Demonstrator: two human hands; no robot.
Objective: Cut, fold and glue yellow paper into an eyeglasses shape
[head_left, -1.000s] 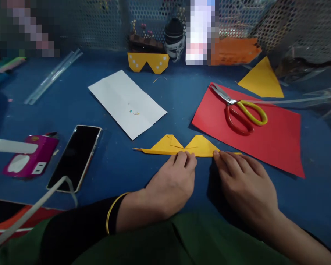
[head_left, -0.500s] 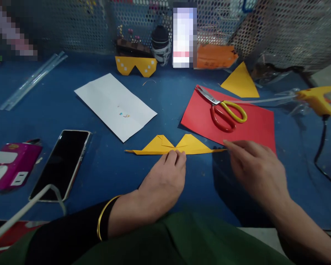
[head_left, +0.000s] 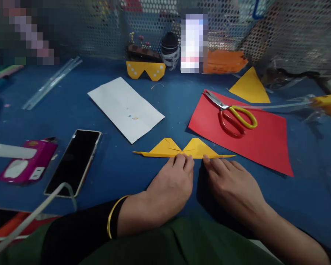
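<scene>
A folded piece of yellow paper (head_left: 200, 147) lies on the blue table, with two peaks along its far side and a narrow folded strip along its near edge. My left hand (head_left: 172, 180) has its fingers curled together on that edge, just left of the middle. To the right, my right hand (head_left: 234, 180) has its fingertips closed at the same strip. Both thumbs are mostly hidden. Beyond my right hand, scissors (head_left: 231, 116) with one red and one yellow handle rest on a red sheet (head_left: 267, 143).
A white sheet (head_left: 124, 110) lies ahead on the left. Left of my hands are a dark phone (head_left: 74, 162) and a purple device (head_left: 30, 162). Farther back are a yellow paper mask shape (head_left: 146, 70), a yellow triangle (head_left: 251, 86) and a yellow glue gun (head_left: 329, 103).
My right hand has moved left from the strip's right tip toward the middle, near my left hand. The left hand stays on the edge. The whole view has shifted slightly.
</scene>
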